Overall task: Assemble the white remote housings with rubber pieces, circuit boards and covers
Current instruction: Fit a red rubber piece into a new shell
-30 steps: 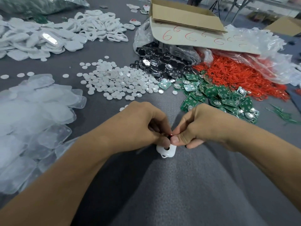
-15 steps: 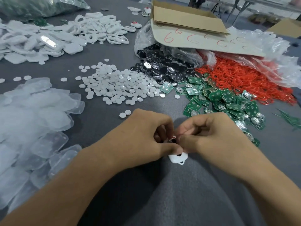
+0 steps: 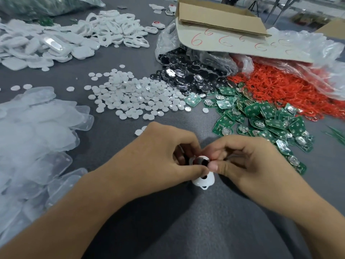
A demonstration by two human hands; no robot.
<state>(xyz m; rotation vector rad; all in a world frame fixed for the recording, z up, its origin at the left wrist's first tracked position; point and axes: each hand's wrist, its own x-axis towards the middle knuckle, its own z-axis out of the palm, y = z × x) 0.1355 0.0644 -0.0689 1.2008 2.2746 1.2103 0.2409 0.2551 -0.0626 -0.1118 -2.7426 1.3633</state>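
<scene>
While both hands meet low over the grey table (image 3: 130, 58), the left hand (image 3: 160, 156) curls fingers and thumb around the small white plastic remote housing (image 3: 203, 179). The right hand (image 3: 248, 163) pinches the housing's upper edge from the opposite side; what lies under its fingertips is too hidden to tell. Heaps surround them: clear plastic covers (image 3: 37, 128) at the left, white round discs (image 3: 130, 96), glossy black pieces (image 3: 186, 75), green circuit boards (image 3: 261, 116), red rubber loops (image 3: 280, 88) beside crumpled clear plastic, a far pile of white housings (image 3: 56, 40), and a brown cardboard box (image 3: 214, 17).
</scene>
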